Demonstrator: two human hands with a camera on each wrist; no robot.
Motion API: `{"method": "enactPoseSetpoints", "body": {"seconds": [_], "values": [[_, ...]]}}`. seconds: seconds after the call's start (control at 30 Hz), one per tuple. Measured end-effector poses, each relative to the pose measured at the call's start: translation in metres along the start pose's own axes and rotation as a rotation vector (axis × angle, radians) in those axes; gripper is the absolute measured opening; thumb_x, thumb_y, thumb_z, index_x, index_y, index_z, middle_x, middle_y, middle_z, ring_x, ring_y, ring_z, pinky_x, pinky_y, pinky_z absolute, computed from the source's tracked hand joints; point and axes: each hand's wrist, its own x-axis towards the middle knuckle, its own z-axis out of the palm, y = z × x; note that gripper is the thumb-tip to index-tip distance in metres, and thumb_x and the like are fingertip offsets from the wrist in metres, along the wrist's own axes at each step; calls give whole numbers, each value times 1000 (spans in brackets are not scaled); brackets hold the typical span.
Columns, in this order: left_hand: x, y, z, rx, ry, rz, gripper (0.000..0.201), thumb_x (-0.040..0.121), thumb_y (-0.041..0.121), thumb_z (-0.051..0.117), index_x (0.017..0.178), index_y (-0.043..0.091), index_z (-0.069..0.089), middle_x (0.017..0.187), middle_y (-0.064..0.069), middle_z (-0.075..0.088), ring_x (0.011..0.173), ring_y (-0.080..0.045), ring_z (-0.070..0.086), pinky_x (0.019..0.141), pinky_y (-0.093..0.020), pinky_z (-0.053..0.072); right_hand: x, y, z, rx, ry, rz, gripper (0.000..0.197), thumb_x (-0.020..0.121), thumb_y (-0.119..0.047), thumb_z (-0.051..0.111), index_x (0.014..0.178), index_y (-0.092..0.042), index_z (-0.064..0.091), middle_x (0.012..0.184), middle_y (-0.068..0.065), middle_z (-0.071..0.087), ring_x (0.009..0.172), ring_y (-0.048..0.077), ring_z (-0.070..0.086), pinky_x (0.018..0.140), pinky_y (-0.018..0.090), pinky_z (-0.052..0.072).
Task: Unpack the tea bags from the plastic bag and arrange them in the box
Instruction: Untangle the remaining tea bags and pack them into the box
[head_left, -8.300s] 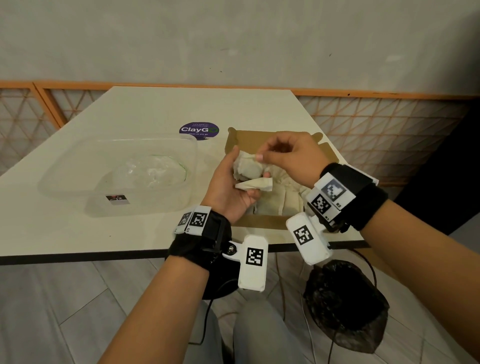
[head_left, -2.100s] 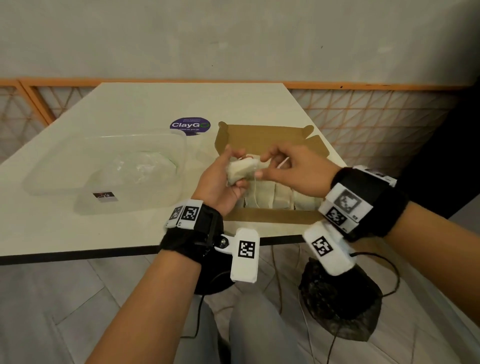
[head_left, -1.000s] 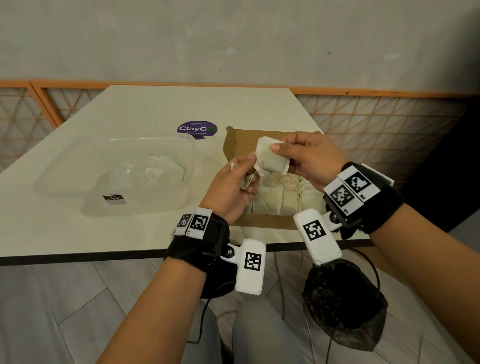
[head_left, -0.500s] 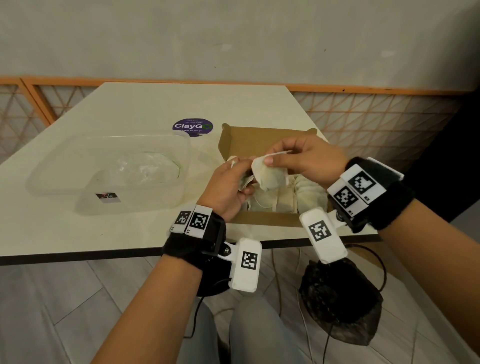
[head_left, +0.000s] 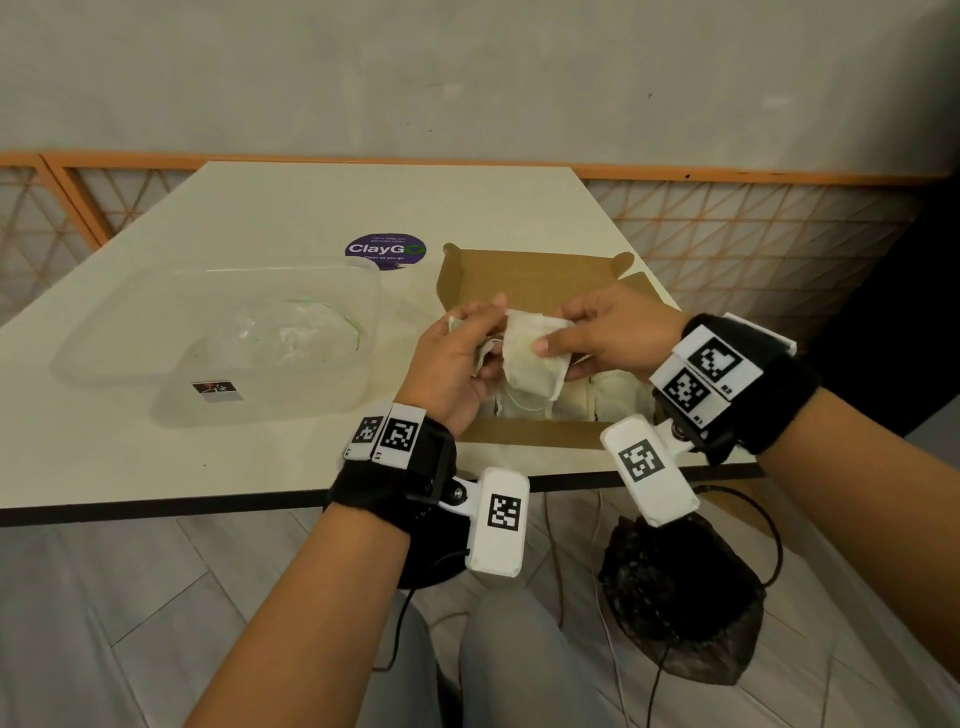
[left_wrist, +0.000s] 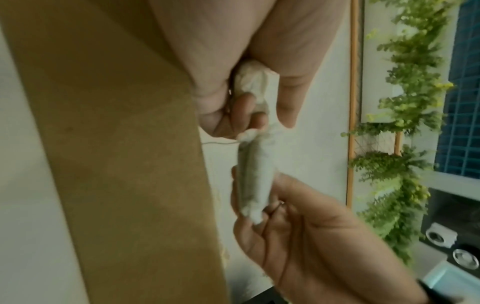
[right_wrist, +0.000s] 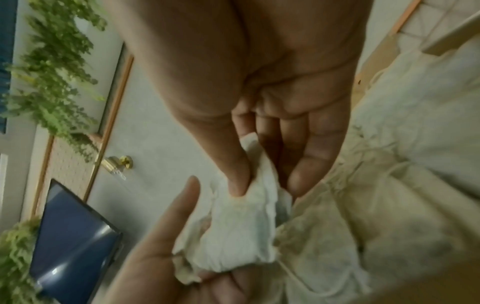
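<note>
White table (head_left: 156, 457) carries everything. Right hand (head_left: 618, 332) pinches a tea bag (head_left: 535, 358) between thumb and fingers; left hand (head_left: 457, 364) clasps crumpled tea bags just beside it. Under the fingers sits the box (head_left: 524, 275), tea bags lined inside. Left of both hands, a clear tub (head_left: 218, 332) holds the plastic bag (head_left: 291, 338).

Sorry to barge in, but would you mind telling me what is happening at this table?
A person is sorting tea bags into a cardboard box on the table. The right hand pinches one tea bag above the box, while the left hand holds more bags beside it. Several bags already lie in the box. A crumpled plastic bag sits in a clear tub to the left.
</note>
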Motion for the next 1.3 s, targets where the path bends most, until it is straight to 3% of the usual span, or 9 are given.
{"method": "enactPoseSetpoints", "body": {"seconds": [0.23, 0.4, 0.5, 0.63, 0.8, 1.0, 1.1, 1.2, 1.3], "values": [[-1, 4, -5, -279, 19, -19, 6, 94, 17, 55, 88, 15, 54, 69, 0, 55, 46, -3, 44, 37, -14, 31, 1, 12, 14, -104, -83, 15, 12, 82, -6, 67, 79, -15, 60, 82, 10, 62, 68, 21, 62, 57, 22, 57], [-1, 5, -6, -343, 22, -16, 9, 95, 17, 51, 87, 16, 53, 72, 0, 52, 48, -3, 44, 38, -13, 30, 5, 10, 17, -230, -15, -28, 13, 84, -9, 66, 78, -18, 59, 85, 13, 63, 80, 33, 65, 80, 45, 56], [-2, 6, -7, -388, 15, -22, 10, 96, 19, 50, 86, 16, 53, 71, 0, 51, 47, -3, 44, 39, -13, 29, 1, 8, 14, -272, -58, -34, 10, 82, -10, 68, 84, -16, 60, 88, 13, 64, 81, 32, 65, 84, 48, 54], [-2, 7, -6, -378, 20, -30, 10, 96, 20, 50, 88, 16, 53, 71, 1, 51, 46, -3, 43, 38, -13, 28, -2, 7, 12, -436, -120, -80, 24, 77, -14, 72, 97, -18, 60, 80, -4, 66, 66, 5, 61, 89, 38, 51], [-3, 7, -5, -380, 34, -40, 9, 96, 19, 50, 88, 15, 53, 70, 0, 51, 46, -4, 43, 38, -14, 29, -1, 8, 19, -515, -85, -99, 34, 76, -14, 73, 108, -14, 60, 87, 9, 64, 82, 19, 58, 85, 38, 50], [-5, 8, -5, -402, 38, -53, 10, 95, 24, 51, 88, 16, 52, 70, 1, 52, 47, -4, 44, 40, -13, 28, -8, -5, 12, -489, 138, -308, 27, 76, -12, 72, 94, -21, 54, 77, -8, 53, 71, 14, 52, 70, 29, 45], [-3, 8, -7, -420, 53, -46, 15, 96, 30, 50, 93, 15, 52, 70, 0, 51, 50, -6, 43, 40, -14, 29, -17, -6, 17, -466, 43, -344, 13, 83, -9, 63, 89, -20, 63, 73, -8, 54, 68, 9, 50, 63, 15, 41], [-2, 7, -9, -419, 59, -50, 21, 96, 35, 49, 97, 14, 53, 70, 0, 51, 53, -8, 44, 41, -16, 30, -13, 8, 28, -562, -96, -259, 19, 88, -13, 58, 104, -18, 66, 75, -11, 55, 65, 1, 50, 63, 7, 39], [-1, 6, -9, -398, 62, -66, 24, 95, 39, 48, 98, 15, 54, 70, 0, 53, 56, -10, 47, 44, -17, 32, -4, 16, 27, -526, -44, -210, 21, 89, -15, 55, 108, -17, 64, 75, -8, 57, 56, -4, 53, 58, 5, 40]]}}
